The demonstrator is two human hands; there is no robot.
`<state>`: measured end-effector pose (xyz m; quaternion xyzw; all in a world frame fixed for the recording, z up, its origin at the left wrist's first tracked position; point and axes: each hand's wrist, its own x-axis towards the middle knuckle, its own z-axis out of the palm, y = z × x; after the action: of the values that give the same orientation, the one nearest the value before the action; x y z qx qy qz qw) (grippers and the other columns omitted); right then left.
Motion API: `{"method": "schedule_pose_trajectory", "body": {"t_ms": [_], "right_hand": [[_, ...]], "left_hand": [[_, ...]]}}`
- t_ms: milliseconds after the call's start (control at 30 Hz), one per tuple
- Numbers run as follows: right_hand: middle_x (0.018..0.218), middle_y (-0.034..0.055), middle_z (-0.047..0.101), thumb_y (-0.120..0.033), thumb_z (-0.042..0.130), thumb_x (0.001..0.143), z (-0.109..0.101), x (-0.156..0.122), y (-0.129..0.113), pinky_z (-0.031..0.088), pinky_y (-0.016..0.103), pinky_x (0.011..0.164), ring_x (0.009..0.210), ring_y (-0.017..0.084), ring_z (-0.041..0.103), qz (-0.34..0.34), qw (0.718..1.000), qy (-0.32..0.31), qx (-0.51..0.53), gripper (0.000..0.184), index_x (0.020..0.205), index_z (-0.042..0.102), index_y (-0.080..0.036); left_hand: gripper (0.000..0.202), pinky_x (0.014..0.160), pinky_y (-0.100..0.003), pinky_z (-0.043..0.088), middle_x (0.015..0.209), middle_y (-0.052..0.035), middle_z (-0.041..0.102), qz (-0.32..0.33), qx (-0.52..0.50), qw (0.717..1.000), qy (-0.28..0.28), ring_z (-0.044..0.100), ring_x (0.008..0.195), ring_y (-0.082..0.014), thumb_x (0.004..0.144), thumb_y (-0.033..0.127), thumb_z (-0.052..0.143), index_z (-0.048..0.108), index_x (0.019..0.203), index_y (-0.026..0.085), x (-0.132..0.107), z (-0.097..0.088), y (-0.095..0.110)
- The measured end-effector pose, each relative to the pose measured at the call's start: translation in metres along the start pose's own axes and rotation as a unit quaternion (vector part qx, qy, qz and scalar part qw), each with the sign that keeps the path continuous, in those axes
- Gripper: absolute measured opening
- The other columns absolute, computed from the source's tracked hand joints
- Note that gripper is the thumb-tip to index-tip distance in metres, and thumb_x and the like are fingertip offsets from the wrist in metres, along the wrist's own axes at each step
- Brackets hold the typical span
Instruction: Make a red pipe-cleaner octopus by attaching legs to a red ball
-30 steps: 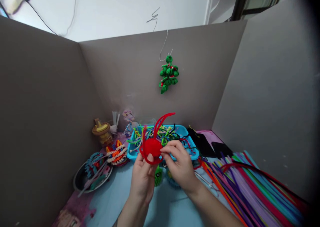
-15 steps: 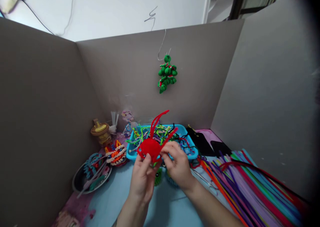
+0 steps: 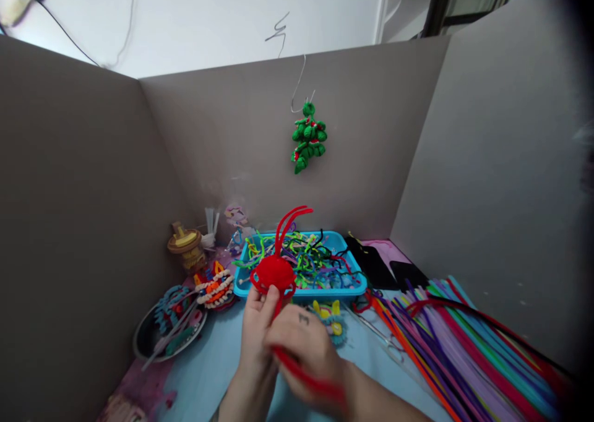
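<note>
**Red Ball Pinched High, Strand Drawn Low**

The left hand [image 3: 257,338] was closed, thumb and fingertips pinching the underside of the red pipe-cleaner ball [image 3: 273,272]. The ball was raised just in front of the blue tray [image 3: 320,294]. That low grip seemed chosen to leave the ball's face and its upright loose ends [image 3: 288,224] free of the fingers. The right hand [image 3: 304,344] lay just beside and below, curled shut around a red strand [image 3: 290,361] that ran from under the ball towards the wrist. The strand seemed to be under tension, with the ball braced against the pull.

The supplies were within reach. The tray held tangled offcuts behind the ball, a fan of long pipe cleaners [image 3: 464,348] lay on the right, and a metal bowl [image 3: 142,341] of finished pieces sat on the left. A green ornament [image 3: 309,137] hung by a wire on the cardboard partition [image 3: 371,131], well clear of the table.

The right hand was blurred, so its exact finger hold could not be made out, nor where the strand joined the ball. Both forearms were cut off by the lower edge. A small yellow and blue piece [image 3: 330,320] showed only in part behind the right hand.
</note>
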<state>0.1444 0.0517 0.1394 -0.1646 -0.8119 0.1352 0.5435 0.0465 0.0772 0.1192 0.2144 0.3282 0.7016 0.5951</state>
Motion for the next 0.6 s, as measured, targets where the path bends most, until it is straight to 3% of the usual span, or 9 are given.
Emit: {"method": "schedule_pose_trajectory", "body": {"t_ms": [67, 133, 233, 300, 367, 600], "right_hand": [[0.066, 0.0010, 0.065, -0.026, 0.033, 0.095, 0.000, 0.001, -0.009, 0.049, 0.028, 0.063, 0.064, 0.015, 0.059, -0.084, 0.996, -0.033, 0.009, 0.025, 0.090, 0.057, -0.026], [0.068, 0.0010, 0.066, -0.030, 0.032, 0.096, -0.003, 0.001, -0.011, 0.049, 0.028, 0.065, 0.066, 0.015, 0.060, -0.120, 0.991, -0.057, 0.008, 0.025, 0.096, 0.058, -0.026], [0.086, 0.0044, 0.068, -0.018, 0.043, 0.090, -0.007, 0.000, -0.002, 0.051, 0.029, 0.072, 0.079, 0.016, 0.062, -0.023, 1.000, -0.016, 0.014, 0.022, 0.107, 0.055, -0.023], [0.086, 0.0036, 0.065, -0.011, 0.046, 0.087, -0.008, -0.001, 0.011, 0.050, 0.028, 0.070, 0.080, 0.015, 0.061, 0.110, 0.988, 0.110, -0.019, 0.021, 0.101, 0.058, -0.023], [0.082, 0.0028, 0.061, -0.012, 0.050, 0.086, -0.008, -0.001, 0.024, 0.048, 0.025, 0.062, 0.074, 0.015, 0.058, 0.195, 0.965, 0.173, -0.037, 0.015, 0.092, 0.060, -0.022], [0.076, 0.0013, 0.056, -0.015, 0.061, 0.078, -0.008, 0.003, 0.039, 0.045, 0.024, 0.059, 0.070, 0.014, 0.054, 0.212, 0.958, 0.190, -0.023, 0.008, 0.071, 0.062, -0.020]], "left_hand": [[0.039, 0.075, -0.028, 0.054, 0.088, -0.0020, 0.074, -0.009, -0.008, 1.000, 0.008, 0.069, 0.078, -0.0195, 0.060, 0.027, 0.082, 0.066, 0.095, 0.021, 0.002, -0.001, 0.003], [0.037, 0.080, -0.031, 0.053, 0.088, -0.0010, 0.074, -0.015, -0.024, 1.000, 0.008, 0.069, 0.083, -0.0216, 0.061, 0.029, 0.082, 0.067, 0.095, 0.023, 0.003, 0.000, 0.006], [0.037, 0.080, -0.031, 0.052, 0.088, -0.0013, 0.074, -0.007, -0.043, 0.999, 0.007, 0.069, 0.083, -0.0205, 0.063, 0.030, 0.080, 0.067, 0.097, 0.022, 0.000, 0.004, 0.008], [0.038, 0.081, -0.030, 0.052, 0.091, -0.0029, 0.073, 0.007, -0.046, 0.999, -0.011, 0.068, 0.083, -0.0183, 0.065, 0.029, 0.079, 0.066, 0.099, 0.020, -0.003, 0.007, 0.008], [0.038, 0.083, -0.028, 0.051, 0.097, -0.0046, 0.072, 0.028, -0.041, 0.998, -0.036, 0.067, 0.089, -0.0173, 0.067, 0.027, 0.078, 0.066, 0.101, 0.020, -0.006, 0.009, 0.006], [0.042, 0.087, -0.028, 0.050, 0.089, -0.0032, 0.072, 0.044, 0.016, 0.999, -0.025, 0.067, 0.095, -0.0180, 0.060, 0.025, 0.082, 0.066, 0.098, 0.020, -0.011, 0.010, 0.001]]}}
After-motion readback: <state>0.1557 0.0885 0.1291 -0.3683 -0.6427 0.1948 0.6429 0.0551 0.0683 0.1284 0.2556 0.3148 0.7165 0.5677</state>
